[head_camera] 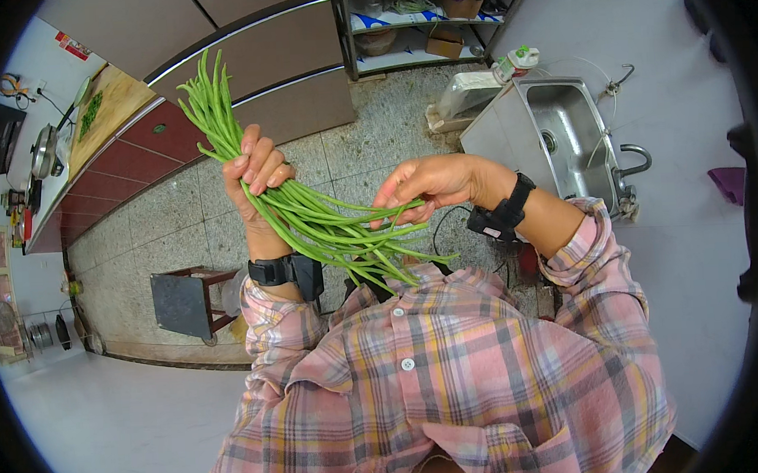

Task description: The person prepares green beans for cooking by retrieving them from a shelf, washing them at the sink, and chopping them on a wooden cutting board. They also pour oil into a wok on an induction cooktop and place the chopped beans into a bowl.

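A bunch of long green beans [315,217] spans the space in front of my chest. My left hand [258,165] is closed around it towards its upper end, where the bean tips fan out above the fist. The other ends spread loosely down to the right. There my right hand [415,190] pinches a few bean ends between thumb and fingers. Black straps with small dark devices sit on both wrists.
A steel sink [564,127] with a curved tap stands to the right. At the left runs a counter with a wooden board [110,105] bearing chopped greens, and a lidded pot [45,149]. A dark stool [188,305] stands on the tiled floor, and a shelf rack [400,61] beyond.
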